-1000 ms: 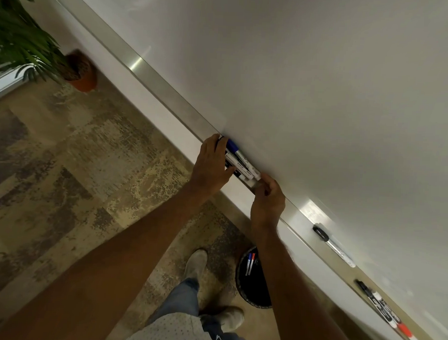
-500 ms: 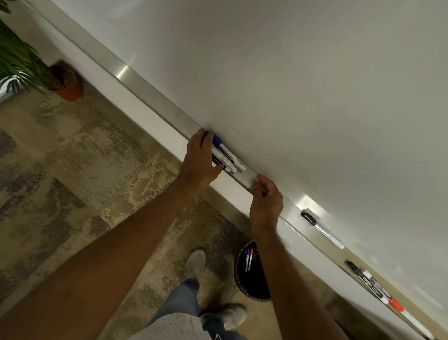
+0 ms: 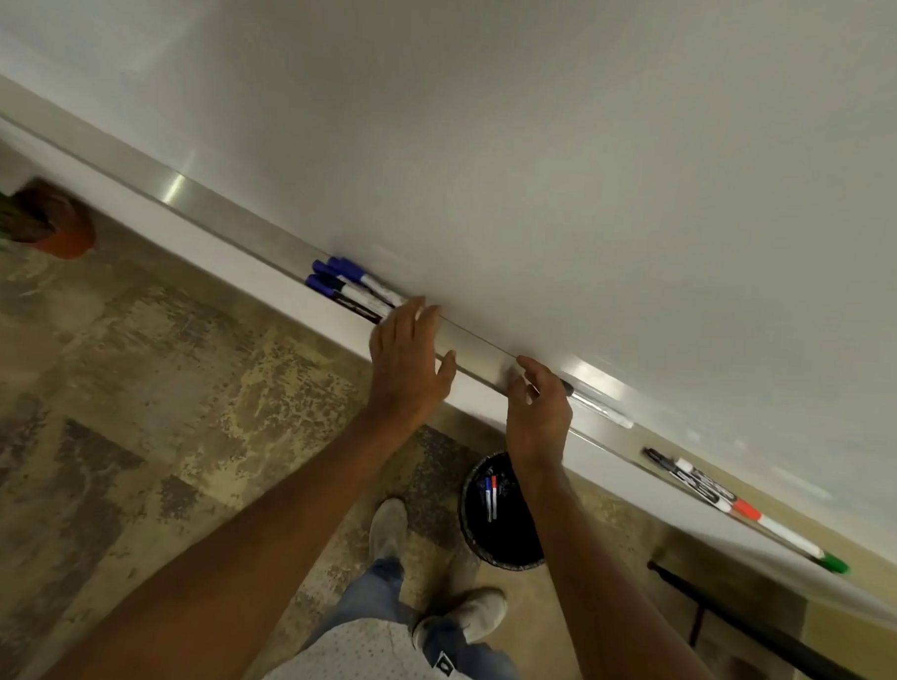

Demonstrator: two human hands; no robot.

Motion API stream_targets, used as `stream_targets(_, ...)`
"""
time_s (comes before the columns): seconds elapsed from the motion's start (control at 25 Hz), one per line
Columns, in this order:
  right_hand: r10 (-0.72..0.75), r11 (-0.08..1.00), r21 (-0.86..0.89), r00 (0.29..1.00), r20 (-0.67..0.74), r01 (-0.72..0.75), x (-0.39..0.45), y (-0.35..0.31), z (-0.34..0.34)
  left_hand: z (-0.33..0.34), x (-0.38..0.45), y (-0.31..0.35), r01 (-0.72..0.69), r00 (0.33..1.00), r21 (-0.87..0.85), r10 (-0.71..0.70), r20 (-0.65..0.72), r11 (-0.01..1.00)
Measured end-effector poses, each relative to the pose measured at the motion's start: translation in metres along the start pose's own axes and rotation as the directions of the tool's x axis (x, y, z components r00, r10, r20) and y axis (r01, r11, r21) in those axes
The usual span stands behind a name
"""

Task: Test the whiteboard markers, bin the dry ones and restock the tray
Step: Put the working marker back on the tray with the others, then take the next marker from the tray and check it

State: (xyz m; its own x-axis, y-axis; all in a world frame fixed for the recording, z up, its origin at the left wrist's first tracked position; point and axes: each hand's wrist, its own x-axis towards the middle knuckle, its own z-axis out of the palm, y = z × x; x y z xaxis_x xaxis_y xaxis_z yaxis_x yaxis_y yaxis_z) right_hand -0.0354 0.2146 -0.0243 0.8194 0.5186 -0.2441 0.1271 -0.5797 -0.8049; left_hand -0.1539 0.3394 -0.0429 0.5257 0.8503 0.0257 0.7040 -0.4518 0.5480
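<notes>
A bundle of blue-capped markers [image 3: 350, 287] lies in the metal tray [image 3: 225, 217] under the whiteboard [image 3: 548, 138]. My left hand [image 3: 409, 361] hovers just right of that bundle, fingers straight and spread, holding nothing. My right hand [image 3: 538, 405] is over the tray edge farther right with fingers loosely curled and empty, beside a single black-capped marker [image 3: 600, 409]. More markers [image 3: 697, 483] lie at the tray's right, ending in a red-capped one [image 3: 750, 509] and a green-capped one [image 3: 832, 562]. A black bin [image 3: 504, 537] on the floor below holds a blue and a red marker [image 3: 490, 490].
A potted plant in an orange pot [image 3: 56, 220] stands on the floor at the far left. My feet [image 3: 389, 527] stand on patterned carpet beside the bin. A dark rail [image 3: 782, 657] crosses the lower right corner.
My left hand let go of the blue-capped bundle and slid right along the tray. The right hand also moved right, toward the black-capped marker. The view shifted right.
</notes>
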Motion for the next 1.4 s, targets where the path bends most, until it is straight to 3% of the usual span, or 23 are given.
stream_targets(0.2, -0.092, 0.991, -0.107, 0.988, -0.127, 0.079, -0.001, 0.038, -0.051, 0.038, -0.022, 0.059, -0.157, 0.964, -0.002, 0.153, 0.216, 0.988)
stream_targets(0.32, -0.152, 0.968, -0.214, 0.985, -0.088, 0.13, 0.007, 0.068, -0.072, 0.057, -0.026, 0.081, -0.279, 0.911, -0.038, 0.277, 0.305, 0.96)
stream_targets(0.44, -0.193, 0.933, -0.317, 0.98, -0.05, 0.168, 0.009, 0.091, -0.084, 0.072, -0.027, 0.095, -0.317, 0.869, -0.005, 0.293, 0.399, 0.948)
stream_targets(0.64, -0.238, 0.863, -0.466, 0.971, -0.032, 0.196, 0.007, 0.094, -0.092, 0.082, -0.025, 0.108, -0.334, 0.866, 0.047, 0.287, 0.408, 0.941)
stream_targets(1.08, -0.231, 0.769, -0.613, 0.973, -0.003, 0.181, 0.023, 0.104, -0.099, 0.08, -0.017, 0.12, -0.32, 0.843, 0.06, 0.255, 0.474, 0.945)
stream_targets(1.24, -0.257, 0.767, -0.616, 0.965, -0.041, 0.178, 0.012, 0.107, -0.106, 0.075, -0.019, 0.127, -0.218, 0.863, -0.037, 0.21, 0.46, 0.975)
stream_targets(1.32, -0.238, 0.795, -0.586, 0.969, -0.064, 0.157, 0.003, 0.103, -0.112, 0.072, -0.02, 0.135, -0.035, 0.881, -0.229, 0.139, 0.453, 0.973)
stream_targets(1.4, -0.229, 0.832, -0.538, 0.968, -0.108, 0.137, -0.008, 0.095, -0.119, 0.066, -0.026, 0.146, 0.161, 0.89, -0.415, 0.05, 0.454, 0.895)
